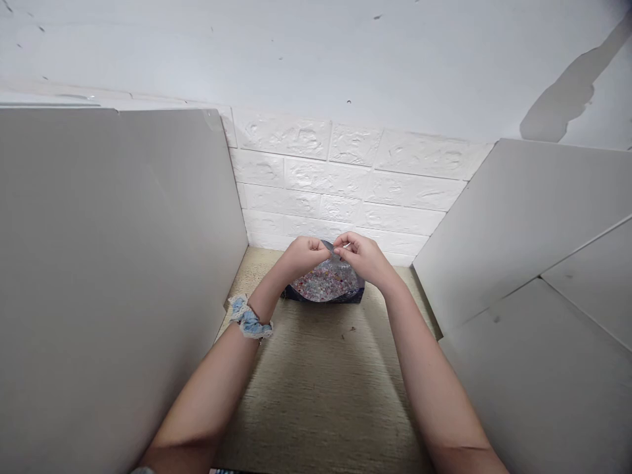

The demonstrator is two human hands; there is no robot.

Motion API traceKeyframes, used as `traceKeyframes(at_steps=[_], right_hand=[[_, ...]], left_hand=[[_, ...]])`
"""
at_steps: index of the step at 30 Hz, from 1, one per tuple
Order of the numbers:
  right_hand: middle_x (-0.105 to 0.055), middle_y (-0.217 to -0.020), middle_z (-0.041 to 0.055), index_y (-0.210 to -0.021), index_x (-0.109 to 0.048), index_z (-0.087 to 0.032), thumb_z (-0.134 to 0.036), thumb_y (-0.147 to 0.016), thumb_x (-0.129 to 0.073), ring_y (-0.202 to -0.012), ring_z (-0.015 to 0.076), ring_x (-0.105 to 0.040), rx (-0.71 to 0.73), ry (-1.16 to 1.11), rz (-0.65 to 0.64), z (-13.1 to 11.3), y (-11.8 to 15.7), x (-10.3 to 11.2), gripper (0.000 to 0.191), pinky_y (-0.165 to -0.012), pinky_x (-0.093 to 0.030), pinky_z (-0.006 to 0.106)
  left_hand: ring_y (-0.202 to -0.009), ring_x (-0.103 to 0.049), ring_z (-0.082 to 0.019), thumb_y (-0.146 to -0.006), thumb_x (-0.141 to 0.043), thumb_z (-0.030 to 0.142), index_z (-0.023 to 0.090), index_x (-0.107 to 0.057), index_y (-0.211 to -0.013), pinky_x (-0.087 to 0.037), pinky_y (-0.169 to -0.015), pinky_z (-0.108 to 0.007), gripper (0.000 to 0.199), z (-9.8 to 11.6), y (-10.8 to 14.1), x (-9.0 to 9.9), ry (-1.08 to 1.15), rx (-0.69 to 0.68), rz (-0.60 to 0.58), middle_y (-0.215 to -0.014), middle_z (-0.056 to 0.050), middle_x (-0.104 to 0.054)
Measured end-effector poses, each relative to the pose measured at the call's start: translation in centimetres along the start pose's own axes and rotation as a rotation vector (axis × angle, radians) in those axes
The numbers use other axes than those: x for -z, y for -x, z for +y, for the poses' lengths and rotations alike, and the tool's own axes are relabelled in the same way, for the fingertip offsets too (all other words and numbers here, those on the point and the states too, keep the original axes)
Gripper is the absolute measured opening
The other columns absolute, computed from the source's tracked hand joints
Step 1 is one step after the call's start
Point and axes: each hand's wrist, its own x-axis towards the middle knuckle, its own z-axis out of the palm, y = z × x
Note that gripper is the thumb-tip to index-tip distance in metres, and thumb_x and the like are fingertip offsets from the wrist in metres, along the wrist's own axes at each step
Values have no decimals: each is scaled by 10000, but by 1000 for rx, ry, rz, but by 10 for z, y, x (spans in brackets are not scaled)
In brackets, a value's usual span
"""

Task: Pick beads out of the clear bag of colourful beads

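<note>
A stand-up pouch point(328, 282) with a clear front window and dark edges rests on the table near the back wall. Through its window show many small beads in pink, white, red and other colours. My left hand point(307, 255) is closed on the pouch's top edge. Close beside it, my right hand point(361, 255) pinches the same top edge between thumb and fingertips. The two hands nearly meet there, and they hide part of the pouch's upper rim. A light-blue scrunchie point(250, 318) with lace trim circles my left wrist.
A wooden table point(320, 388) with a few tiny dark specks lies beneath my arms. Pale panels stand at the left point(118, 276) and right point(523, 230). White brick-pattern wall covering point(340, 171) rises behind the pouch.
</note>
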Motion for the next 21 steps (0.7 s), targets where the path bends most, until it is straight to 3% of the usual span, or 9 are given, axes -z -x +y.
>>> traceKeyframes(at_steps=[21], right_hand=[[-558,-738,-7,-814,-553,-179,-238,-737,-458,-592,94,-445,3,35,-4,-4,2,1,136,-548,-331,223]], left_hand=[[-406,-244,-41,-597,-438,233,147,-398,-480,-176,-405,-188,151,2,1,1,5,18,11,-443,47,-302]])
